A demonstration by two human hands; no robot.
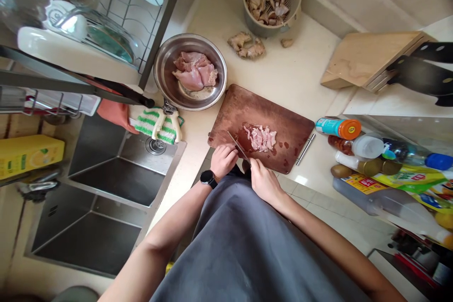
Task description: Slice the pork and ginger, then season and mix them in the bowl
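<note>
2 sink basins (120,181) at left; shears (159,124) on green-striped cloth (143,127); knife block (368,56) right.

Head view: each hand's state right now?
Left hand: curled beside the knife; whether it holds anything, can't tell.
Right hand: closed, holding the knife.

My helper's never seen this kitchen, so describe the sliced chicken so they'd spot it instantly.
On the cream counter, find the brown cutting board. Near its middle lies a pale-pink heap of sliced chicken, beside the knife. Unlike the large chicken pieces in the steel bowl, it is cut small.
</note>
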